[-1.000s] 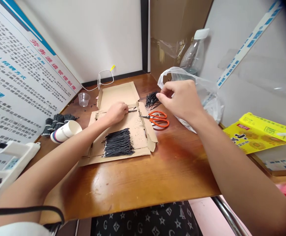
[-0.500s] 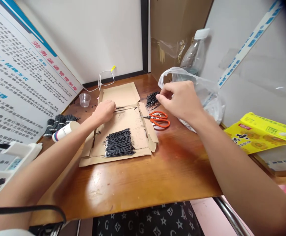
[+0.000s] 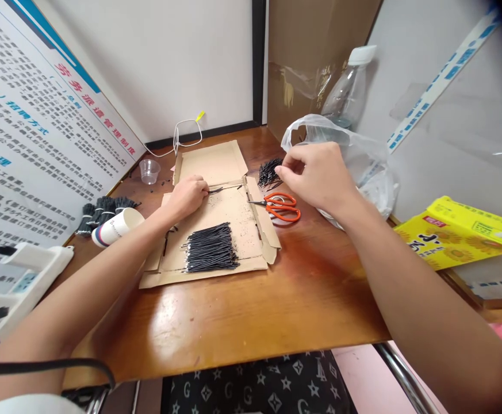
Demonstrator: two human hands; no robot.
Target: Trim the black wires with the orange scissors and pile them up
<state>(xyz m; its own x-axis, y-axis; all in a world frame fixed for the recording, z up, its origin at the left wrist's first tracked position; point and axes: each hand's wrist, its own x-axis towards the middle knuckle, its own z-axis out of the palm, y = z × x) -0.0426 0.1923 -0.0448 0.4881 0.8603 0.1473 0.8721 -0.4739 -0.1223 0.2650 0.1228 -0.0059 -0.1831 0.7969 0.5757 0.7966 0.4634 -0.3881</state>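
My left hand (image 3: 190, 195) is closed over the upper left of a flattened cardboard box (image 3: 242, 215), its fingertips pinching thin black pieces (image 3: 215, 191) that stick out to the right. At the pile of short black wires (image 3: 269, 173) beyond the box's right flap, my right hand (image 3: 315, 172) has thumb and forefinger pressed together; whatever lies between them is too small to make out. A neat row of black wires (image 3: 211, 248) lies on the lower part of the cardboard. Orange-handled scissors (image 3: 282, 208) rest on its right edge, their blades pointing left.
Left of the cardboard are a small clear cup (image 3: 149, 171), a paper cup (image 3: 119, 227), bundled black wires (image 3: 104, 211) and a white power strip (image 3: 30, 276). A plastic bag (image 3: 375, 172), a bottle (image 3: 348, 92) and a yellow packet (image 3: 458, 236) stand at the right.
My left hand has shifted slightly right over the cardboard, and the thin black pieces at its fingertips lie differently. My right hand remains pinched beside the wire pile. The view has moved a little.
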